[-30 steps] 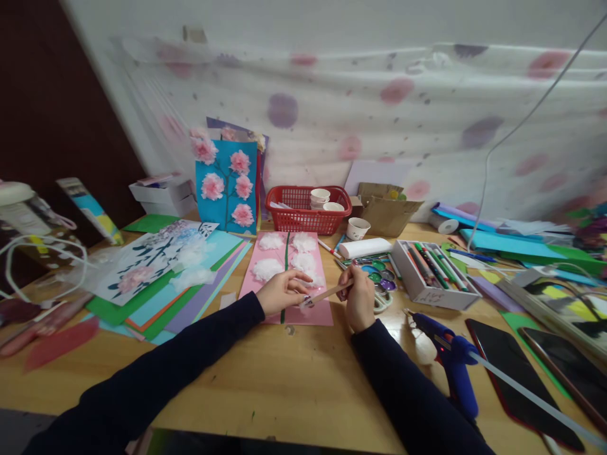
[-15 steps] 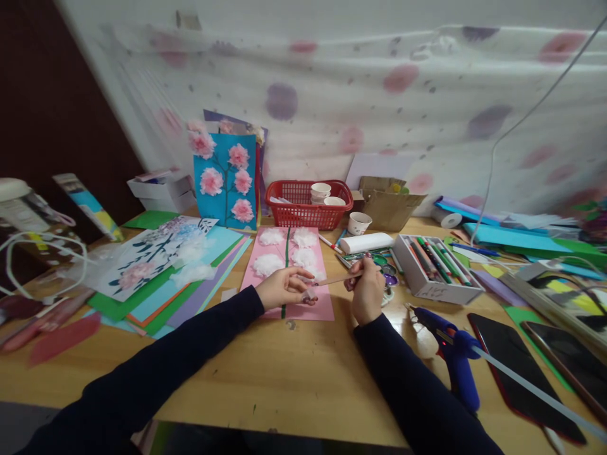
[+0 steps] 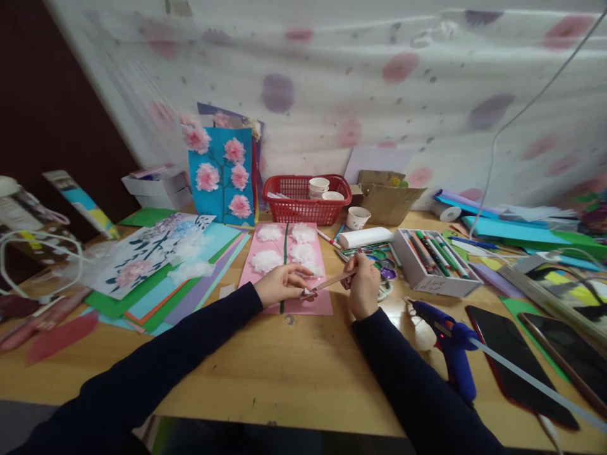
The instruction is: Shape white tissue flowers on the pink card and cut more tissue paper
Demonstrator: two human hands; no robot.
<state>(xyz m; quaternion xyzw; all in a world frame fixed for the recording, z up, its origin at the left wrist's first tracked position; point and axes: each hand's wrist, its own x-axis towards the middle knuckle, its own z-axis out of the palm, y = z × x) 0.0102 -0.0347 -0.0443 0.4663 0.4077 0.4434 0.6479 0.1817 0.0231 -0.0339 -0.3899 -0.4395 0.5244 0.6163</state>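
My right hand (image 3: 364,285) is closed round a thin, light-brown stick (image 3: 333,280), which slants down to the left. Its far end meets the pinched fingertips of my left hand (image 3: 284,284); whatever small thing may lie between those fingers is too small to make out. Both hands are over or beside a pink sheet (image 3: 322,306) with a dark green stem strip (image 3: 286,243) down its middle. Fluffy white tufts (image 3: 266,261) sit on both sides of the strip, and my left hand hides part of the sheet's lower area.
A blue glue gun (image 3: 448,335) lies right of my right forearm, near two phones (image 3: 515,360). Behind stand a red basket (image 3: 303,208), a paper cup (image 3: 358,218) and a box of pens (image 3: 434,268). Coloured papers (image 3: 190,303) spread left, before a blue flower picture (image 3: 220,180).
The stick's far end has come down slightly at my left fingertips. The whole view has shifted a little; both hands keep nearly the same places.
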